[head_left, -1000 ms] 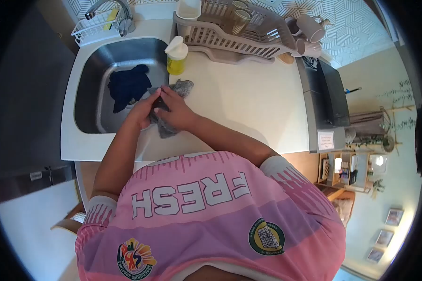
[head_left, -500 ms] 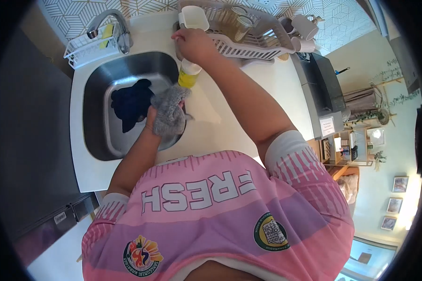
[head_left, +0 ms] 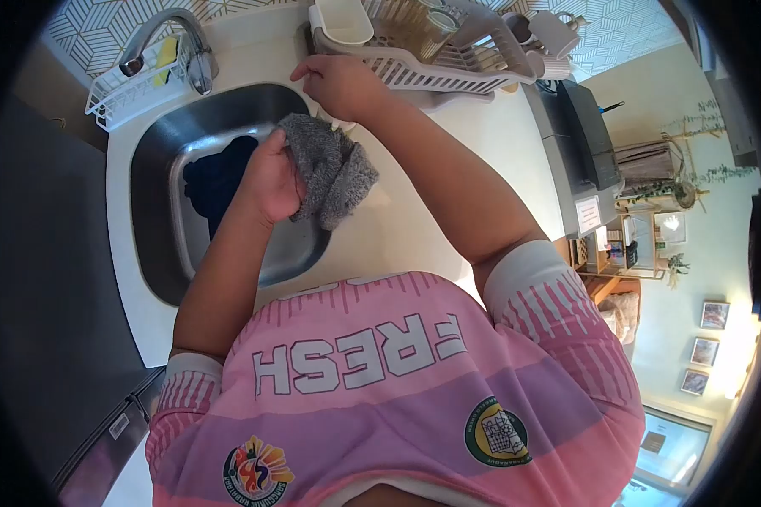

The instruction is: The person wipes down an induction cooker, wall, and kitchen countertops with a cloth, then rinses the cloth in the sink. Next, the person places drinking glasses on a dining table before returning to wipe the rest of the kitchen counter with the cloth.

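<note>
Between the earlier frame and now, the grey fuzzy cloth (head_left: 334, 173) has moved forward and to the right, away from the sink's front edge, and the left hand (head_left: 271, 182) has travelled together with it. At present this hand is closed on the cloth, with the thumb lying on top near its left side, and the cloth hangs over the right edge of the sink (head_left: 156, 258), partly above the countertop (head_left: 406, 238). Right hand (head_left: 338, 87) has remained almost in the same place, above the bottle just beside the sink's far right corner. Its fingers are bent, with one finger stretched to the left, but I cannot tell how firmly it presses or grips, because the contact is hidden. Of the pump bottle (head_left: 343, 126) only a small pale piece is seen now, between the right hand and the cloth, whereas half a second ago its yellow body was quite visible. For the work in hand, this change seems to mean that the cloth is brought close to the bottle, one hand bearing it and the other attending the bottle. Inside the sink, a navy cloth (head_left: 216, 182) lies nearer to the left edge, touched by neither hand. Behind the right hand, along the countertop's far edge, stands the dish rack (head_left: 448, 79).
</note>
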The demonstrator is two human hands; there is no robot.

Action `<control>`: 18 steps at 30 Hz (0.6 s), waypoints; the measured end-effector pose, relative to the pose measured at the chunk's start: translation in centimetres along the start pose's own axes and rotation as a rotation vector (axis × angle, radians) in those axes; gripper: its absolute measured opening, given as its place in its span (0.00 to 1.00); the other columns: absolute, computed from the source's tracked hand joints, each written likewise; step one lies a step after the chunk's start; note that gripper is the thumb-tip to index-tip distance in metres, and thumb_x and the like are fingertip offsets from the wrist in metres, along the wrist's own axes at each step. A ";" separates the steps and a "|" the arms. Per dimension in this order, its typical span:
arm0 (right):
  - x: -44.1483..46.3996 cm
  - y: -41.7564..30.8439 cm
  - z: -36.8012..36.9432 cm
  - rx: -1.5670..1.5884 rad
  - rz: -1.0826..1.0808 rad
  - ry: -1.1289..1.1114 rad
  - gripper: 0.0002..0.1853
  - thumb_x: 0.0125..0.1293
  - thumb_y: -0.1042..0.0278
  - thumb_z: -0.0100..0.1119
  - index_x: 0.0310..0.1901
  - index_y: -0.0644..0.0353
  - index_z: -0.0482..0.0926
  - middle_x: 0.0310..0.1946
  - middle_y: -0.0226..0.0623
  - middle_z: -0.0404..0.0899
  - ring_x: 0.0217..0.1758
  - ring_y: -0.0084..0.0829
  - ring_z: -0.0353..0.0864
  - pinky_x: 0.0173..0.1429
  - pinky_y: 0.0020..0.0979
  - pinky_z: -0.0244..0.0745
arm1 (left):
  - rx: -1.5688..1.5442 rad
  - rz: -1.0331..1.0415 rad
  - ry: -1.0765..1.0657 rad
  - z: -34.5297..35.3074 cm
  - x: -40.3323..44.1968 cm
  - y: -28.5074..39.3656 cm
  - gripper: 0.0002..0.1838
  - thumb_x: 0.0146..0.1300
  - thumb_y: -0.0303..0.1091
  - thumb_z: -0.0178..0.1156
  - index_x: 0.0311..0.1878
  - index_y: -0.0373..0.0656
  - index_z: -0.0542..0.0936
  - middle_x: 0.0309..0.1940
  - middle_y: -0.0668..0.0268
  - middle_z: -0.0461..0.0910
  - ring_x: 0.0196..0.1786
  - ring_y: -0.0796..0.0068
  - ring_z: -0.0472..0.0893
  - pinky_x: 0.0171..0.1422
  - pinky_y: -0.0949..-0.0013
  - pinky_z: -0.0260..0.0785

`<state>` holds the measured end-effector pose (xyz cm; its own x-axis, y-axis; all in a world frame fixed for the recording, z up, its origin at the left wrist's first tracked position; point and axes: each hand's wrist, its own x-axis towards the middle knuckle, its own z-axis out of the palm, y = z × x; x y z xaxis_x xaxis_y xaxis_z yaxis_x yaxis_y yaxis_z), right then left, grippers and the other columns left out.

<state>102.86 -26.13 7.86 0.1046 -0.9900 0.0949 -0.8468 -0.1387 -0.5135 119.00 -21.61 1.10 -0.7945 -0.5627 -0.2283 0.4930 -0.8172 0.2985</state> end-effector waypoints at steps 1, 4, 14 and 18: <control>0.1 0.2 0.0 0.002 0.001 -0.028 0.13 0.63 0.67 0.47 0.42 0.53 0.83 0.35 0.39 0.84 0.42 0.37 0.83 0.49 0.36 0.76 | -0.041 -0.002 -0.078 -0.1 0.2 0.1 0.24 0.72 0.47 0.39 0.53 0.38 0.74 0.52 0.55 0.78 0.55 0.58 0.77 0.65 0.55 0.66; 0.3 0.9 0.7 0.009 0.007 -0.048 0.14 0.63 0.66 0.47 0.43 0.53 0.82 0.35 0.38 0.84 0.42 0.36 0.83 0.49 0.35 0.76 | -0.052 -0.017 -0.034 -0.1 0.7 0.1 0.25 0.73 0.49 0.37 0.54 0.38 0.74 0.52 0.55 0.77 0.56 0.56 0.77 0.66 0.54 0.65; 1.5 0.4 -0.5 0.048 0.035 -0.121 0.14 0.59 0.67 0.48 0.43 0.55 0.83 0.34 0.37 0.84 0.41 0.36 0.83 0.50 0.35 0.75 | 0.049 -0.038 0.216 2.6 0.4 -0.2 0.23 0.72 0.46 0.38 0.56 0.38 0.73 0.53 0.54 0.77 0.55 0.57 0.77 0.65 0.55 0.65; 0.8 1.5 0.2 -0.153 -0.175 -0.193 0.14 0.60 0.65 0.47 0.42 0.54 0.83 0.33 0.36 0.84 0.40 0.35 0.83 0.48 0.34 0.75 | 0.010 -0.087 0.049 1.2 1.0 -0.3 0.22 0.72 0.45 0.39 0.54 0.38 0.74 0.51 0.55 0.78 0.53 0.58 0.78 0.63 0.55 0.67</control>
<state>101.80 -27.18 7.03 0.3410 -0.9401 -0.0005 -0.8742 -0.3169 -0.3678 117.66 -21.78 1.88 -0.8158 -0.4951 -0.2990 0.4189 -0.8622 0.2847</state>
